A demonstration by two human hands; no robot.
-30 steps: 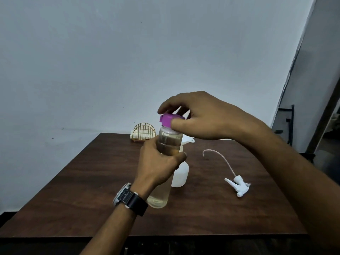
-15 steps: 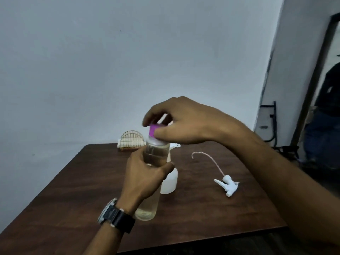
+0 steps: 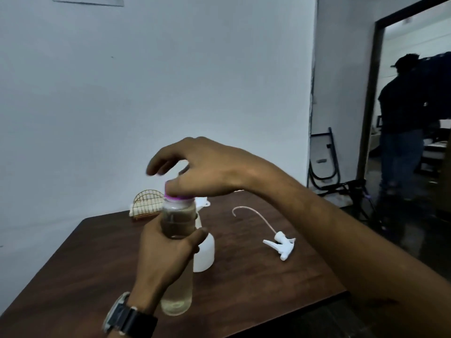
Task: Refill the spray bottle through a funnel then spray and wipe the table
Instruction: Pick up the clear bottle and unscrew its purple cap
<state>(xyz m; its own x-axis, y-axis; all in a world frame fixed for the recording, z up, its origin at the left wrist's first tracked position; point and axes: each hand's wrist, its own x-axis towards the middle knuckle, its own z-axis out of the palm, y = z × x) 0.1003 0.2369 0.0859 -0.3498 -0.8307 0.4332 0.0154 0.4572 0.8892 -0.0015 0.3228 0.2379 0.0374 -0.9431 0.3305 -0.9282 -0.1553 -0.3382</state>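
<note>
Clear bottle [image 3: 178,223]: it is being held upright above the near part of the table [image 3: 268,289], with pale liquid showing inside, right in the left hand's grasp and directly under the right hand.
Purple cap [image 3: 179,198]: it is sitting on the clear bottle's mouth, mostly covered by the right hand, with only its lower edge showing.
Left hand [image 3: 163,254]: it is gripping the clear bottle round its middle, fingers and thumb wrapping firmly round the body; a watch [image 3: 129,318] is sitting on the wrist.
Right hand [image 3: 207,172]: it is arching over the purple cap from the right. The thumb is lying against the cap's front, while the forefinger is lifting clear above it and is blurring. The other fingers are hiding behind, so I cannot tell whether the hand is pinching the cap.
White spray bottle [image 3: 205,252]: it is standing on the table just behind the clear bottle, partly hidden by it, with a white funnel [image 3: 202,203] sitting in its neck.
Spray head [image 3: 280,243]: it is lying on the table to the right, apart from both bottles, its thin tube [image 3: 256,213] curving away toward the far edge.
Wire rack [image 3: 147,203]: it is standing at the table's far edge, against the wall.
Doorway: 1 person [image 3: 405,123] is standing there, at the far right.
</note>
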